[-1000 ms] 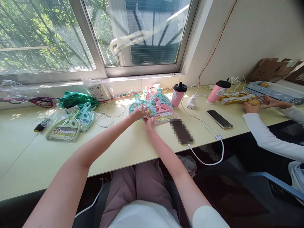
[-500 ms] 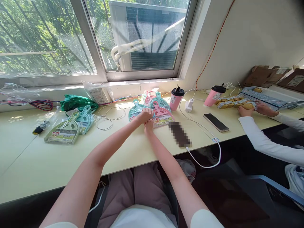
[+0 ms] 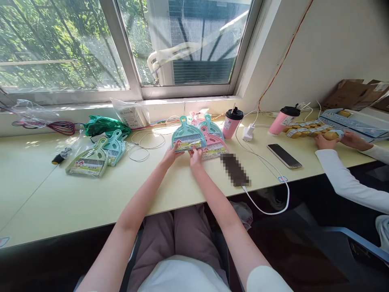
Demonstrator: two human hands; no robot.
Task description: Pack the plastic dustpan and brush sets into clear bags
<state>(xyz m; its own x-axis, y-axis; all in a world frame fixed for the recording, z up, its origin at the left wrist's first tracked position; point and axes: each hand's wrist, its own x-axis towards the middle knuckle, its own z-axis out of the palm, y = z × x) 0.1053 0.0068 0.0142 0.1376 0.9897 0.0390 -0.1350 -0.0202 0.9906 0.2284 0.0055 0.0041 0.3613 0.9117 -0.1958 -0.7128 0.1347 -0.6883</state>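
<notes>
Both my hands hold a teal dustpan and brush set point(image 3: 187, 134) by its lower edge, its labelled front towards me. My left hand point(image 3: 172, 155) grips the lower left corner. My right hand point(image 3: 195, 155) pinches the bottom edge near the right side. Just right of it lies a pink dustpan set point(image 3: 212, 142), partly covering another teal dustpan set point(image 3: 210, 123). A further pink dustpan point(image 3: 193, 117) shows behind them. Off to the left, a green dustpan set point(image 3: 90, 163) in clear wrap overlaps a teal dustpan set point(image 3: 114, 148).
Two pink cups point(image 3: 231, 126) with black lids, a white charger point(image 3: 248, 132) and a phone point(image 3: 285, 156) occupy the right side. A pixelated dark object point(image 3: 234, 169) lies near the front edge. A screwdriver point(image 3: 61, 155) lies left. A co-worker's hands point(image 3: 326, 142) handle yellowish packaged items.
My left hand has moved from across the front of the teal dustpan set to its lower left corner, uncovering the label. The set now sits slightly raised and faces me.
</notes>
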